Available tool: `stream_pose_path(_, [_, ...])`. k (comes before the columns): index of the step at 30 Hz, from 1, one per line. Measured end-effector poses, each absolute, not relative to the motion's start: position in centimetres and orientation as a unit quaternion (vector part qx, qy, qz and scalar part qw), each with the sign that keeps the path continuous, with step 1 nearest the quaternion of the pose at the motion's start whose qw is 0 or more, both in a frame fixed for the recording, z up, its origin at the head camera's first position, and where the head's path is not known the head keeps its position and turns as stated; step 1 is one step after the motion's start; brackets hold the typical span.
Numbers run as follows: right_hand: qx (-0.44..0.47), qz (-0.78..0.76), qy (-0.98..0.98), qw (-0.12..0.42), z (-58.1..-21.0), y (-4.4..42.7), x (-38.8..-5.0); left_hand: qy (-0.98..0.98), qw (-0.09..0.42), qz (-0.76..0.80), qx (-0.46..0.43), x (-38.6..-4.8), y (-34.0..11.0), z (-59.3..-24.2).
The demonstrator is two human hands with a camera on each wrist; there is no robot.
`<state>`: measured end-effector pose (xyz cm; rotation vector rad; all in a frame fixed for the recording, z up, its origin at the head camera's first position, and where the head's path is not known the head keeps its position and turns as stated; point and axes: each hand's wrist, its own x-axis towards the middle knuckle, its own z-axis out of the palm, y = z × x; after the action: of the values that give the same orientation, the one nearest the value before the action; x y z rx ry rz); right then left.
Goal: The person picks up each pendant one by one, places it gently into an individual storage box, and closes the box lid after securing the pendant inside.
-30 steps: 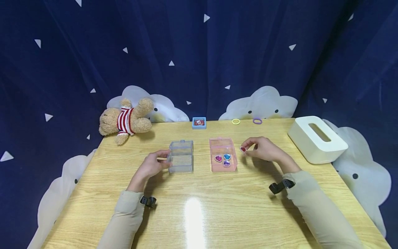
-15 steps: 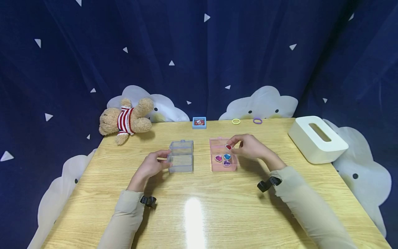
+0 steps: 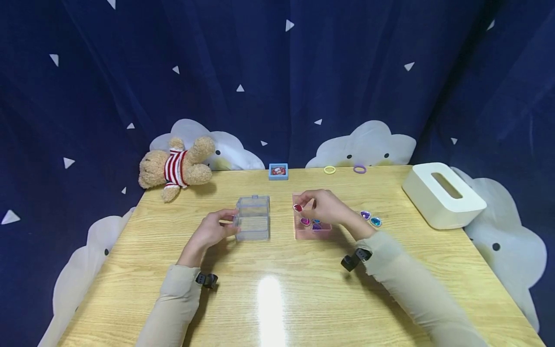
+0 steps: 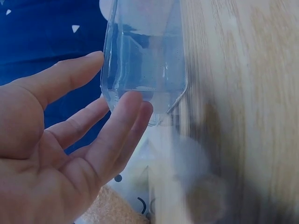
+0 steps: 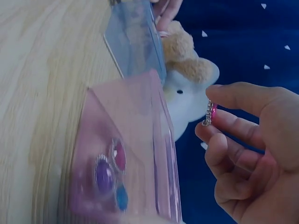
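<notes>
My right hand (image 3: 327, 207) pinches a red gem (image 3: 297, 207) with a silver beaded rim between thumb and fingertips. It is above the left part of an open pink see-through box (image 3: 305, 235). Inside that box lie a pink gem (image 5: 119, 156), a purple gem (image 5: 104, 176) and a blue gem (image 5: 121, 197); the hand partly covers them in the head view. My left hand (image 3: 212, 229) touches the left side of a clear bluish box (image 3: 253, 234) with its lid raised. Its fingers are nearly straight against the wall in the left wrist view. No gems show in this box.
To the right, a purple gem (image 3: 365, 215) and a blue gem (image 3: 376, 221) lie by my right forearm. A white tissue box (image 3: 446, 197) stands beyond them. Along the back are a teddy bear (image 3: 175, 168), a blue square case (image 3: 278, 171), a yellow ring (image 3: 329, 170) and a purple ring (image 3: 359, 169).
My right hand has carried the red gem leftward from beside the pink box to above it. Two gems on the table at right have come into sight. The left hand stays put.
</notes>
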<state>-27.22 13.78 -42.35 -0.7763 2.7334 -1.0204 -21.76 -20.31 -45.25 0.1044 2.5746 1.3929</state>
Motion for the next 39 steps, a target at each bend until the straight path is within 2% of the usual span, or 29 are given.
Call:
stream_pose_path(5, [-0.272, -0.336, 0.899, 0.065, -42.4, 12.1, -27.1, 0.874, 0.105, 0.474, 0.034, -21.7, -20.2, -45.1])
stream_pose_path(14, [-0.301, -0.296, 0.906, 0.037, -42.8, 9.3, -27.0, 0.873, 0.103, 0.476, 0.036, -21.9, -20.1, -45.2])
stream_pose_path(39, [-0.324, -0.272, 0.902, 0.086, -44.2, 2.9, -27.1, 0.869, 0.099, 0.483, 0.035, -21.9, -20.4, -45.5])
